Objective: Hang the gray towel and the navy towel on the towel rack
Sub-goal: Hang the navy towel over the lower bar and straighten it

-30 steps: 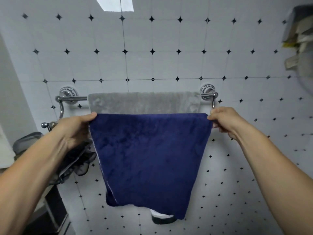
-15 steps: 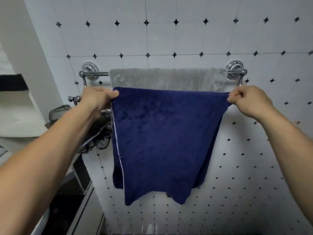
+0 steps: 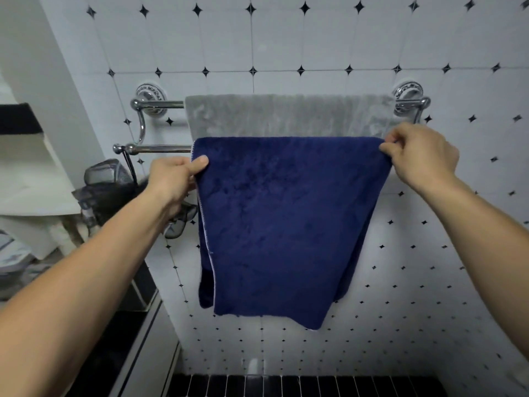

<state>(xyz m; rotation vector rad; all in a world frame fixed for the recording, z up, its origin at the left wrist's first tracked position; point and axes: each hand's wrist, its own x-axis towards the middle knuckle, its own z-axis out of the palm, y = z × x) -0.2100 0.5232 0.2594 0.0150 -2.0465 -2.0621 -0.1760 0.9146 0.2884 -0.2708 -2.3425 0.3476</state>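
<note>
Gray towel (image 3: 289, 114) is done: draped over the upper back bar of the towel rack (image 3: 156, 104), flat, spanning most of the width btwn the two wall mounts. Navy towel (image 3: 286, 224) looks folded over the lower front bar, w/ a back layer showing at its left edge, so prob. hung already or nearly. Left hand (image 3: 174, 179) pinches its upper left edge just under the bar; right hand (image 3: 420, 153) pinches the top right corner. Both clamped on the navy towel, well apart. What's left, by my read: even it out, let go.

Room: bathroom, white wall tiles w/ small black diamond insets, dark tile strip along the bottom. A dark mesh bag (image 3: 114, 193) hangs off the rack's left end. No counter clearly in view.
</note>
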